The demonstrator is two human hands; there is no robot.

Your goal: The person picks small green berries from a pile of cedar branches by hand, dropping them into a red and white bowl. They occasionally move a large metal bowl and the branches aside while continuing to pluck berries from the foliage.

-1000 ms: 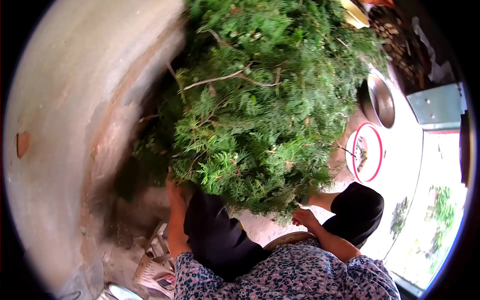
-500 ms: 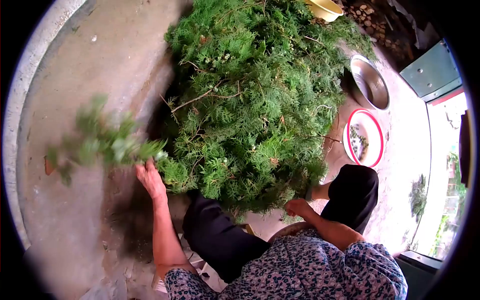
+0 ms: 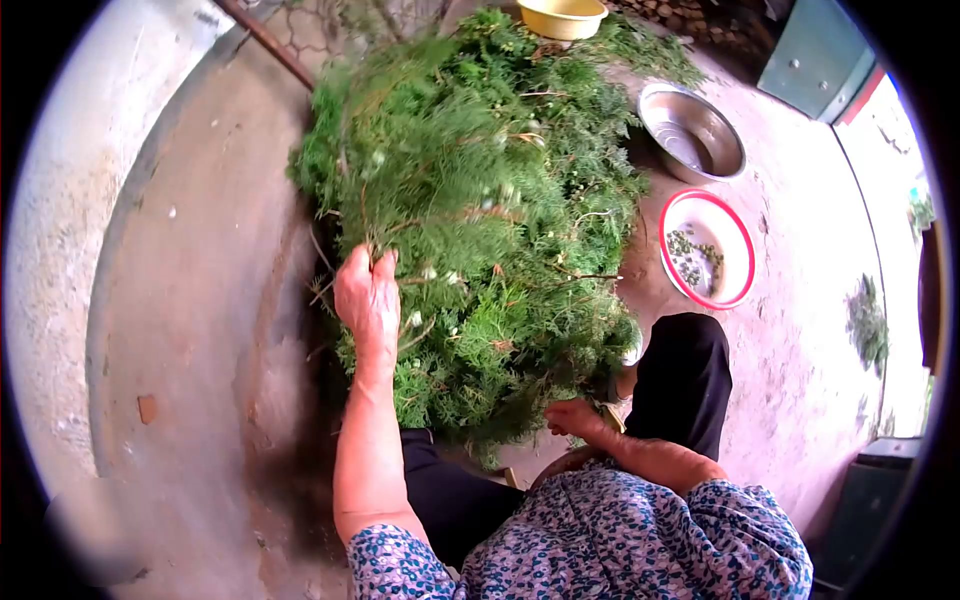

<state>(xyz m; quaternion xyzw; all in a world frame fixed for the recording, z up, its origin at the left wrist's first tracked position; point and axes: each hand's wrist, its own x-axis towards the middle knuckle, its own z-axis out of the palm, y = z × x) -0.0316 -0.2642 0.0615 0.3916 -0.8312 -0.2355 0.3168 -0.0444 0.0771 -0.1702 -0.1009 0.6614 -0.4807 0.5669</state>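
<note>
My left hand [image 3: 368, 300] is closed around the stem of a leafy evergreen branch [image 3: 440, 165], which looks like arborvitae with small pale cones. The branch is blurred and spreads over a large heap of similar green branches [image 3: 480, 350]. My right hand [image 3: 575, 418] rests low by the near edge of the heap, close to my right knee. Its fingers are curled in, and whatever they may hold is hidden.
Right of the heap, a white basin with a red rim [image 3: 752, 262] holds several small green cones. Beyond it stand a steel basin [image 3: 690, 130] and a yellow basin [image 3: 563, 20]. A brick fragment [image 3: 148, 409] lies on the left floor.
My left hand has swung the branch from the bare floor on the left up and rightward over the heap. My right hand stays curled near my knee. The view has shifted.
</note>
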